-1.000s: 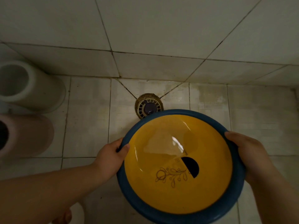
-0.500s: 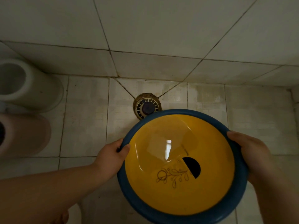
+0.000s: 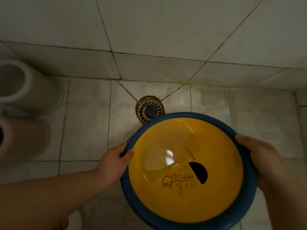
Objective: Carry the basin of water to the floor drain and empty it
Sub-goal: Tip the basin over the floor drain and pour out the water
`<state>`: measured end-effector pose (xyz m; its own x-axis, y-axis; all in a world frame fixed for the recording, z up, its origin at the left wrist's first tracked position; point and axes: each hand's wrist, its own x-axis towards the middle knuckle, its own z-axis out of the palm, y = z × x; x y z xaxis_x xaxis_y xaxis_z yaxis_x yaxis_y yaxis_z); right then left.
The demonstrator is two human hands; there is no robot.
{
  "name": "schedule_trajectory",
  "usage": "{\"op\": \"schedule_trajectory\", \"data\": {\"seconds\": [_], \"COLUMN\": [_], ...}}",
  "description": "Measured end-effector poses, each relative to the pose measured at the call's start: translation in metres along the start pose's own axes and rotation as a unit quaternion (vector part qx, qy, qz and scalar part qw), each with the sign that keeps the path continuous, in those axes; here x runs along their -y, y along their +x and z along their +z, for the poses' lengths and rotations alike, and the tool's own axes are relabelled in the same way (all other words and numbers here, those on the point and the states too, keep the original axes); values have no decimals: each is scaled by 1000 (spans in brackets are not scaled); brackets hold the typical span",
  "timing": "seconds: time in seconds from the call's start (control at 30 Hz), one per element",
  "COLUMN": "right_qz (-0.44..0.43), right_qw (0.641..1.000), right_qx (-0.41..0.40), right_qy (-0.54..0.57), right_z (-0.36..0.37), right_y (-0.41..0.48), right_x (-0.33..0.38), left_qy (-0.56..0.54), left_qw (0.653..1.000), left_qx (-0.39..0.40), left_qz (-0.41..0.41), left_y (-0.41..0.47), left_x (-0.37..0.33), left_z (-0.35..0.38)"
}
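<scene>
Yellow plastic inside and a thick blue rim mark the basin (image 3: 187,203), which is held above the tiled floor (image 3: 86,123), its far rim covering the near edge of the floor drain (image 3: 149,109). A shallow pool of clear water (image 3: 166,150) lies in the basin toward the side nearest the drain, and a dark leaf drawing and a black half-disc show on the yellow bottom on the side away from the drain. The left hand (image 3: 114,163) has its grip closed over the basin's left rim, thumb hooked over the top onto the yellow inside, the other fingers hidden below. The right hand (image 3: 264,165) is closed on the opposite rim, fingers curled over the blue edge. Well to the left of the drain two round containers stand on the floor, a white one (image 3: 31,90) farther off and a pinkish one (image 3: 25,138) nearer.
</scene>
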<state>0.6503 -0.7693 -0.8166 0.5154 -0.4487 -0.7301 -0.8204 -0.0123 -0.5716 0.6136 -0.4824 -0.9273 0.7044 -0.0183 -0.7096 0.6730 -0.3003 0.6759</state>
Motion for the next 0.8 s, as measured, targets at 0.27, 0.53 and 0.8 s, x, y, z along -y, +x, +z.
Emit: {"op": "schedule_trajectory", "data": {"seconds": [0.27, 0.53, 0.8], "right_qz": [-2, 9, 12], "right_qw": [1000, 1000, 1000], "right_qx": [2, 15, 21], "right_qy": [-4, 10, 7], "right_z": [-3, -2, -4], "right_y": [3, 3, 4], "right_x": [1, 3, 0], "left_qy": [4, 2, -2], "left_qw": [1000, 1000, 1000], "left_qx": [4, 2, 11], "left_qz": [-1, -5, -8], "left_y": [0, 2, 1], "left_x": [0, 0, -1], "left_z": [0, 1, -1]}}
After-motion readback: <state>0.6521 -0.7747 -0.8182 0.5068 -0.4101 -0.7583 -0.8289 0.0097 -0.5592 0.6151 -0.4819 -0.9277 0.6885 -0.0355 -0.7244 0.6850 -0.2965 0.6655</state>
